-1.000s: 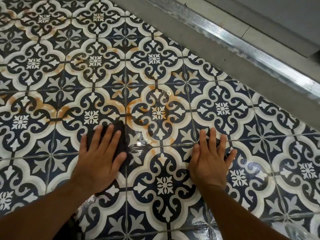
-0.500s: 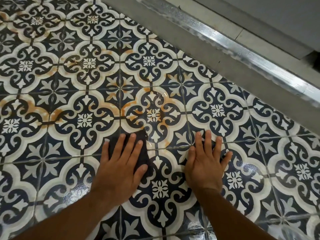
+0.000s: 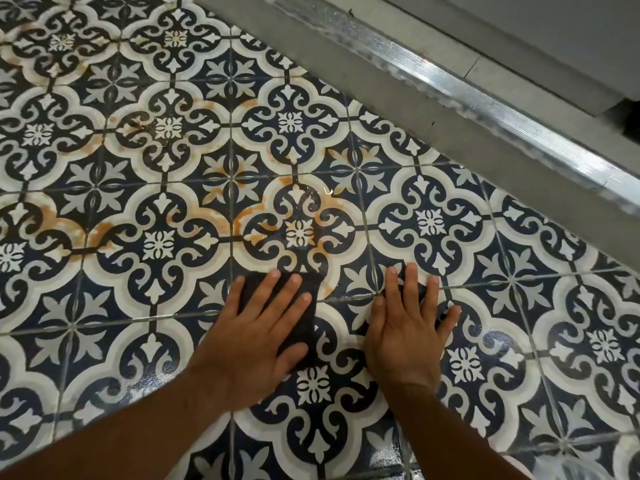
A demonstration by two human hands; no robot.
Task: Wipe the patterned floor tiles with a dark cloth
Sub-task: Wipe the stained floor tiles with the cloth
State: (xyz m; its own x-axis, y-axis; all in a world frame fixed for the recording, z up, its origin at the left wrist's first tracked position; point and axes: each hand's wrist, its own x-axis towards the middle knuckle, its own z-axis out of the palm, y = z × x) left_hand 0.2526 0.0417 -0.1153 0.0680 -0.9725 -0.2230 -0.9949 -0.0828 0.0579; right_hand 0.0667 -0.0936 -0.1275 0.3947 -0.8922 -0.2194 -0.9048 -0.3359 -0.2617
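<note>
Blue-white patterned floor tiles (image 3: 159,244), orange stains (image 3: 65,223); concrete strip (image 3: 346,71), shiny metal rail (image 3: 467,93), grey panel (image 3: 554,29) upper right.

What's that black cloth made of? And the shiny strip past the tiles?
The dark cloth looks like soft matte fabric, maybe felt: no shine, and it lies flat. The strip looks like ribbed metal, probably aluminium: silvery with bright glints.

Left hand (image 3: 258,336) presses flat on dark cloth (image 3: 304,289) over patterned floor tiles (image 3: 159,244); right hand (image 3: 408,336) rests flat just beside; orange stains (image 3: 249,213) beyond the cloth.
</note>
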